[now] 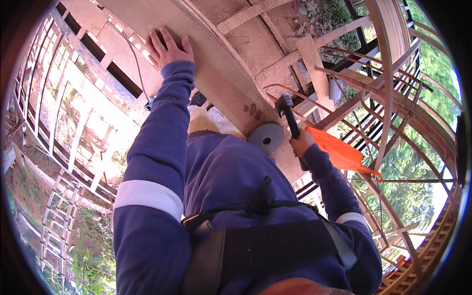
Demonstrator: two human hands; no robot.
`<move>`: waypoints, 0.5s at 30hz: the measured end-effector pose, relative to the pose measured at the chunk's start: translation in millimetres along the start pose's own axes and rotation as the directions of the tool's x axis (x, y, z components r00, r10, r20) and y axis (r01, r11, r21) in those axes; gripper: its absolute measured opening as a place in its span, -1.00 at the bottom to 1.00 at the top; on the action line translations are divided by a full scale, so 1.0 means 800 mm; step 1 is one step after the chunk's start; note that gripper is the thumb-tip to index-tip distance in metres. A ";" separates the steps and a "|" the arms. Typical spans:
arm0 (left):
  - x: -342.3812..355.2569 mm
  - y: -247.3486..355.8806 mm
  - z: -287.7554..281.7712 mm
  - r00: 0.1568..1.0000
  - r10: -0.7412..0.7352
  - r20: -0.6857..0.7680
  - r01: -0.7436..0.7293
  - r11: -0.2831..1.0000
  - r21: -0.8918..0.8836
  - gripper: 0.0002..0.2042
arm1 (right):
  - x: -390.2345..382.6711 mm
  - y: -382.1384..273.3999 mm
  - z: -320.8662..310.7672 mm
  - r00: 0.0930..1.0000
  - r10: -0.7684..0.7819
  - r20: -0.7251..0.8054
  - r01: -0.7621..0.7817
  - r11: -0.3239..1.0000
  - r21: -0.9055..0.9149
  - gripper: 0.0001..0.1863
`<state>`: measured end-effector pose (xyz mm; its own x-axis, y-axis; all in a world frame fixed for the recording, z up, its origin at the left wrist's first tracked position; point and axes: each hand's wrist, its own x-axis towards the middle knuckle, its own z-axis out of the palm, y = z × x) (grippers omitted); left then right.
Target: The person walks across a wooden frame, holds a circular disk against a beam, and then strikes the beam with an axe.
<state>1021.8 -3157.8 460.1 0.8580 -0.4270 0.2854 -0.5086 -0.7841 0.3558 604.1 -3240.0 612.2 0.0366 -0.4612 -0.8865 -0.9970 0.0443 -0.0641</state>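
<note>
Left hand (169,50) is resting open, palm down, on the board (221,81), and right hand (302,142) is gripping a hammer (291,120) at the board's right edge.

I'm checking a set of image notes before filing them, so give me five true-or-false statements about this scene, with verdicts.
1. The left hand rests on the wooden board with its fingers spread. True.
2. The left hand is gripping the hammer-like tool. False: the right hand grips the hammer-like tool by its dark handle.
3. The grey disc has a dark hole near its middle. True.
4. The orange sheet is left of the grey disc in the picture. False: the orange sheet is to its right.
5. Both dark blue sleeves carry a white band. True.
</note>
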 end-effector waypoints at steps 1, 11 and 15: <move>0.003 -0.001 0.003 1.000 0.008 0.011 -0.008 1.000 -0.007 -0.28 | -0.005 0.011 -0.007 0.998 0.049 0.034 -0.055 0.983 0.177 -0.83; 0.000 -0.016 0.012 0.988 0.151 -0.038 -0.147 0.984 0.097 -0.29 | -0.103 0.021 -0.003 0.850 -0.497 -0.174 0.371 0.330 0.868 -0.69; 0.002 -0.017 0.015 0.994 0.106 0.027 -0.109 0.986 0.130 -0.29 | -0.110 0.035 0.038 0.872 -0.325 -0.367 0.415 0.092 0.905 -0.58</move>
<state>1031.2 -3152.8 445.2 0.8007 -0.5197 0.2979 -0.5853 -0.7846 0.2044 574.9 -3171.6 674.3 0.3305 -0.7415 -0.5839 -0.0142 0.6147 -0.7886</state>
